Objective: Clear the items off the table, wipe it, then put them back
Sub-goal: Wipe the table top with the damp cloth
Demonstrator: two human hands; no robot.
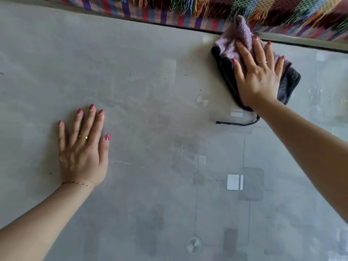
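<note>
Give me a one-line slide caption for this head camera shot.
Right hand presses a purple-and-grey cloth flat near the glass table's far edge; left hand rests flat on it.

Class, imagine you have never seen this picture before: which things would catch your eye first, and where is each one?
First, the right hand at the upper right, fingers spread, pressing a purple and dark grey cloth flat near the far edge of the glass tabletop. Next, the left hand lying flat on the glass at the lower left, holding nothing. Behind the far edge runs a bright, multicoloured fringed fabric.
</note>
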